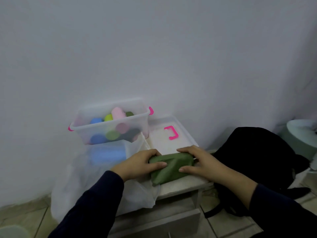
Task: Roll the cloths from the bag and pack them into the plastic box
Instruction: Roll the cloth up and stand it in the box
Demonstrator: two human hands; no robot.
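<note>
Against a plain grey wall stands a small table (180, 183). On it lies the green cloth (171, 167), long axis left to right, left hand (139, 163) and right hand (197, 162) curled around its ends. Behind-left waits the plastic box (109, 124); the bag's (96, 177) contents are blurred.

My left hand (139, 163) and right hand (197, 160) cover both ends of the green cloth (171, 167), so I cannot tell how tightly it is rolled. My fingertips (154, 152) curl out of sight over its far edge. The rolls low in the plastic box (109, 124) blur behind its frosted wall. The blue cloth (108, 155) inside the plastic bag (72, 182) is only a haze. My sleeves run off the near edge, and the black bag (257, 152) is a featureless dark mass.
</note>
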